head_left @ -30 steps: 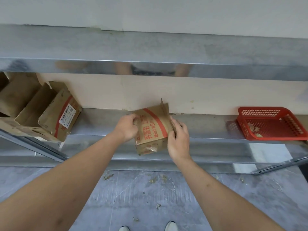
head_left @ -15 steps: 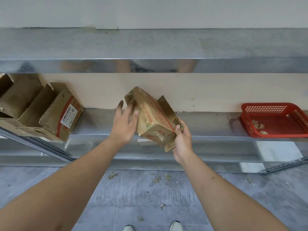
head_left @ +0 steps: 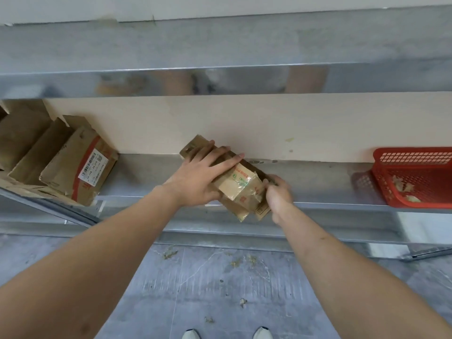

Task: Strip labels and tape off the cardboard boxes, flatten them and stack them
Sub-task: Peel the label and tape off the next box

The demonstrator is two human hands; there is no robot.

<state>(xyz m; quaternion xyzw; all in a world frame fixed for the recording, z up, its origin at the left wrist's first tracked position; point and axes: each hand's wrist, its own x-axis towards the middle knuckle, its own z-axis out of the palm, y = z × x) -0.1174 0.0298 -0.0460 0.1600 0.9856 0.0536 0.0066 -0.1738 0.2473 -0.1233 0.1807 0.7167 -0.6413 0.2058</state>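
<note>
Head view: the left hand (head_left: 199, 178) lies flat on top of a small brown cardboard box with red print (head_left: 236, 183), its fingers straight and spread, pressing along the box's upper face with the fingertips reaching toward the far flap. The right hand (head_left: 277, 194) is at the box's near right end; its grip is closed, the fingers curled round the edge of the box there, though the hand is motion-blurred and what exactly the fingertips pinch cannot be made out. The box sits tilted over the front edge of the lower metal shelf (head_left: 318, 184), partly collapsed, its far end near the beige back wall and its near corner hanging past the shelf lip. Much of the box's top is hidden under the left palm, and the print on it is too small to read. At the left end of the shelf a cluster of open brown cardboard boxes (head_left: 49, 157) leans together, the nearest bearing a white barcode label (head_left: 93, 167) and a red stripe; the cluster is cut off by the picture's left edge. At the far right stands a red plastic mesh basket (head_left: 415, 162) holding a few pale scraps, also cut off by the edge. Scraps litter the grey floor (head_left: 220, 289) below.
</note>
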